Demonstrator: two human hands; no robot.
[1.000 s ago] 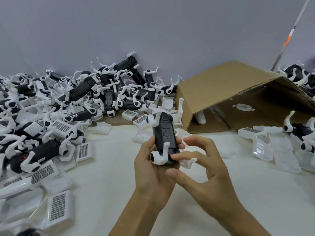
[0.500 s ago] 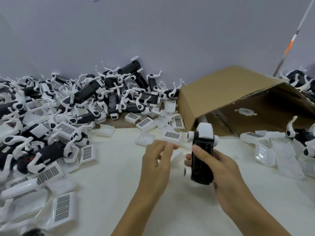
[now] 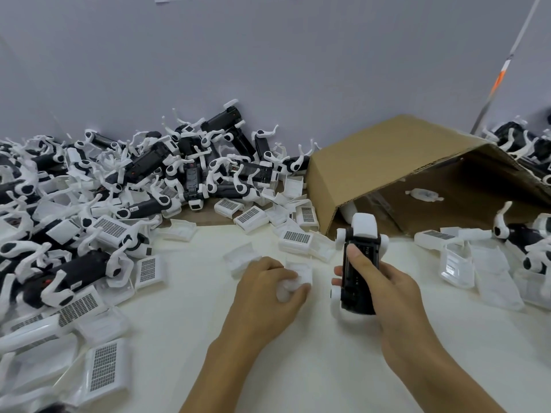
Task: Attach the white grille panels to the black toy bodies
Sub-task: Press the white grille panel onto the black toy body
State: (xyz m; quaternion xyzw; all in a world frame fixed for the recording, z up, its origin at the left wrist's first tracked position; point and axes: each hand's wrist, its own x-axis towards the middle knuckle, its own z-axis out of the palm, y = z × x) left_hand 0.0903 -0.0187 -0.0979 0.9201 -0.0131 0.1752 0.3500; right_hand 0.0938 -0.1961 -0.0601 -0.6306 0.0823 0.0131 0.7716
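Note:
My right hand (image 3: 384,287) grips a black toy body (image 3: 359,272) with white legs, held upright just above the white table, thumb across its front. My left hand (image 3: 268,286) is closed over a white grille panel (image 3: 299,271) lying on the table just left of the toy. Several more white grille panels (image 3: 296,238) lie scattered behind my hands. A big heap of black toy bodies (image 3: 143,171) with white legs fills the left and back.
A tipped cardboard box (image 3: 387,165) lies open at the back right, with a white part inside. More panels (image 3: 456,263) and toy bodies (image 3: 521,234) lie at the right. More grille panels (image 3: 104,365) lie at the near left. A grey wall stands behind.
The toy body passed from my left hand to my right and moved right. My left hand dropped to the table and closed over a white panel.

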